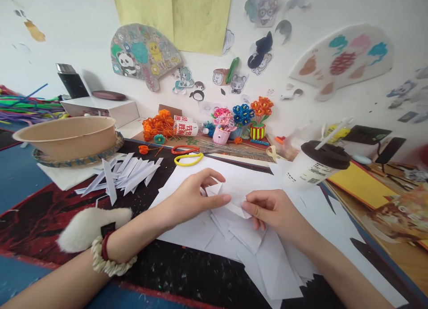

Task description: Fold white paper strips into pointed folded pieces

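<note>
A small folded piece of white paper [230, 202] is held between both hands, over the middle of the desk. My left hand [200, 191] is closed on its left side, the thumb lying along the front. At the lower right corner, my right hand [267, 206] pinches the same piece between thumb and fingers. Beneath the hands lie overlapping loose white sheets [274, 264]. A heap of narrow folded paper strips [129, 175] sits left of my left hand. Near my left wrist rests a white fluffy object [83, 228].
Scissors with red and yellow handles [189, 159] lie beyond the hands. A lidded cup with a straw [314, 162] stands at right, a beige basin [70, 133] at left. Pipe-cleaner flowers [160, 124] and small flower pots [257, 130] line the wall. A black bottle [72, 81] stands back left.
</note>
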Demonstrator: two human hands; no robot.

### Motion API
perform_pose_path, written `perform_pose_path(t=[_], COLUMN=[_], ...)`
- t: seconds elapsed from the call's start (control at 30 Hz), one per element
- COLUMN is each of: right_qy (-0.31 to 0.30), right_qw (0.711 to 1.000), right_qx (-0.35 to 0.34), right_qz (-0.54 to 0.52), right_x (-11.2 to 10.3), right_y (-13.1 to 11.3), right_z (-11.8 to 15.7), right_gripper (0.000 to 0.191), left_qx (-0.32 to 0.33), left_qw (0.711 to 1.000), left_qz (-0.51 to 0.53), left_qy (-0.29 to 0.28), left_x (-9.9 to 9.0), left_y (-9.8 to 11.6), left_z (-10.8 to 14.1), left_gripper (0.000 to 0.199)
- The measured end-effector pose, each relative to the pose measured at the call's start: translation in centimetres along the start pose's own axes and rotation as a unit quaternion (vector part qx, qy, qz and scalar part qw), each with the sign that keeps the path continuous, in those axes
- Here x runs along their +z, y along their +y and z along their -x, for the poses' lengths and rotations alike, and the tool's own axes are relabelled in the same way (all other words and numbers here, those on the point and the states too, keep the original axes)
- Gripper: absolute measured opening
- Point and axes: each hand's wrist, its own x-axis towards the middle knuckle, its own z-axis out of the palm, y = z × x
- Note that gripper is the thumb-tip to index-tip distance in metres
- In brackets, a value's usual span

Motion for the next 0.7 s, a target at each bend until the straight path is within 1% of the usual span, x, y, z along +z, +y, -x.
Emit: perform_pose_path(t=[0.03, 0.1, 0.17, 0.23, 0.33, 0.43, 0.53, 0.63, 0.7], right_qy=[0.005, 0.017, 0.022, 0.012, -0.012, 0.002, 0.015, -0.001, 0.002], right_qw=[1.000, 0.999, 0.998, 0.997, 0.996, 0.994, 0.990, 0.988, 0.987], right_qx=[-0.001, -0.010, -0.015, -0.011, -0.004, 0.008, 0.011, -0.002, -0.005], right_qz=[0.015, 0.045, 0.065, 0.075, 0.084, 0.108, 0.137, 0.154, 0.163], right_x=[0.00, 0.02, 0.01, -0.06, -0.15, -0.12, -0.09, -0.16, -0.22], right_y=[0.06, 0.17, 0.27, 0.39, 0.53, 0.60, 0.65, 0.75, 0.82], right_z=[0.03, 0.07, 0.06, 0.03, 0.02, 0.06, 0.09, 0.10, 0.12], right_gripper=[0.030, 0.027, 0.025, 0.023, 0.018, 0.015, 0.014, 0.014, 0.016], left_qx=[0.005, 0.009, 0.002, -0.006, -0.015, -0.015, -0.005, 0.005, 0.013], left_qw=[1.000, 0.998, 0.996, 0.995, 0.996, 0.995, 0.992, 0.987, 0.984], left_qz=[-0.025, -0.063, -0.086, -0.092, -0.077, -0.076, -0.105, -0.144, -0.161], left_qy=[0.009, -0.006, -0.028, -0.036, -0.044, -0.059, -0.071, -0.067, -0.071], left_x=[-0.33, -0.79, -0.90, -0.71, -0.39, -0.45, -0.72, -0.75, -0.65], left_y=[-0.05, -0.13, -0.17, -0.21, -0.33, -0.45, -0.52, -0.56, -0.58], left_z=[-0.07, -0.15, -0.15, -0.11, -0.05, -0.03, -0.01, 0.03, 0.09], left_gripper=[0.038, 0.030, 0.021, 0.017, 0.016, 0.017, 0.014, 0.008, 0.007])
